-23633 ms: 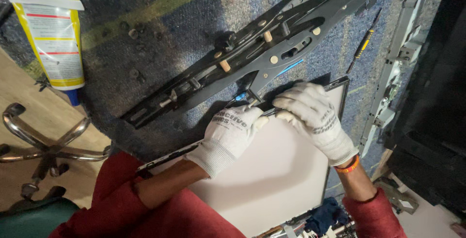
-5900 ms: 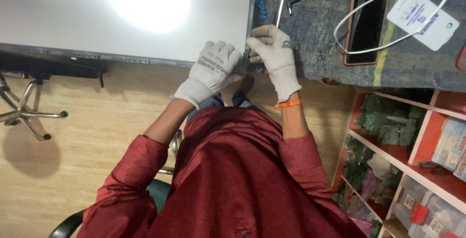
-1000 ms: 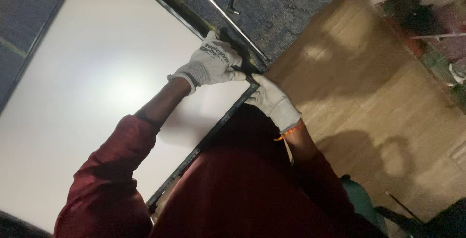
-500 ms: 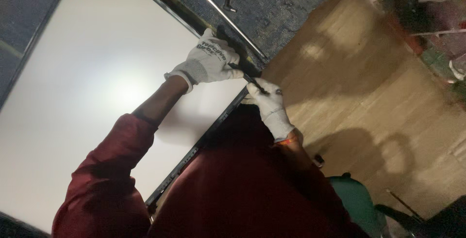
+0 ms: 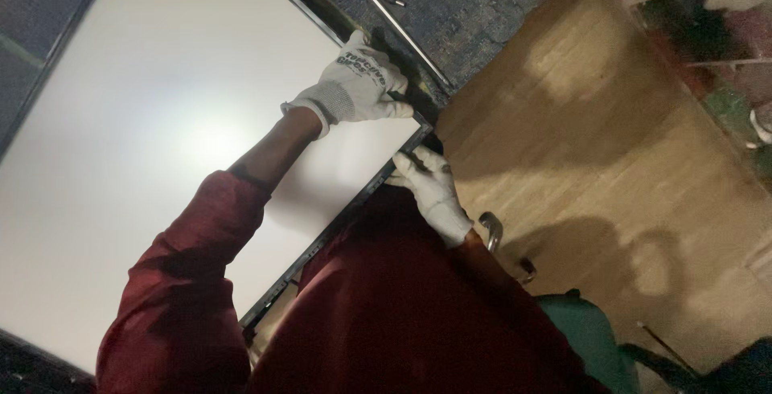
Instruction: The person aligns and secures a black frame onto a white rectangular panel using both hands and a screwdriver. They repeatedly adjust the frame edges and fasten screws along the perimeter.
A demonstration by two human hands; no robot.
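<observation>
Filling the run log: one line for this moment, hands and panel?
left hand: gloved, on white panel corner | right hand: gloved, gripping panel's dark edge frame | panel flat on dark bench

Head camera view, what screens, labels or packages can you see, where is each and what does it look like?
Display panel: large flat white rectangle with thin dark frame, lying on the dark workbench; left hand and right hand at its near corner.
Glove print: dark lettering on the left glove's back.
</observation>
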